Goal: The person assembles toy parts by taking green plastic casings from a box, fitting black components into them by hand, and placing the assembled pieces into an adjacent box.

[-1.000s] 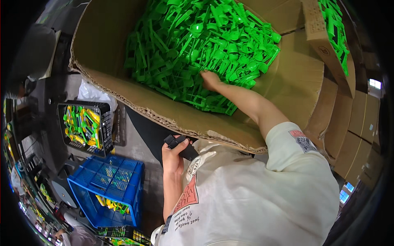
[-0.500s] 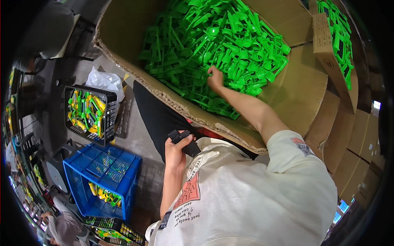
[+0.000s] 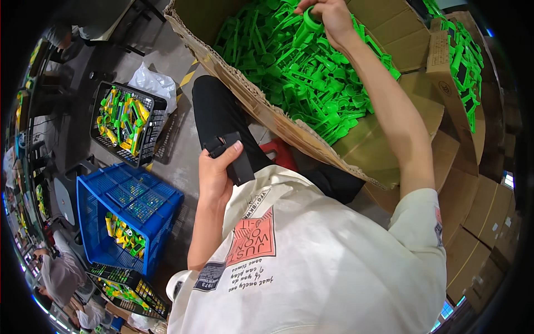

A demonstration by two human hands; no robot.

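Observation:
My right hand (image 3: 332, 23) is closed on a bright green plastic part with a round, cup-like end (image 3: 307, 29). It holds the part above a heap of similar green plastic pieces (image 3: 278, 61) in a large open cardboard box (image 3: 239, 78). My left hand (image 3: 218, 173) is wrapped round a black blocky object (image 3: 238, 160) close to my body, its thumb lying on top. The exact kind of the black object cannot be made out.
On the left, a black crate (image 3: 158, 119) and a blue crate (image 3: 167, 192) hold yellow and green pieces. Another black crate (image 3: 158, 298) stands below them. A white plastic bag (image 3: 153, 83) lies beside the upper crate. More cardboard boxes (image 3: 473, 217) are stacked at right.
My right hand has moved up and to the far side from within the heap, and a green part now shows in it. My left hand has shifted slightly left, still holding the black object.

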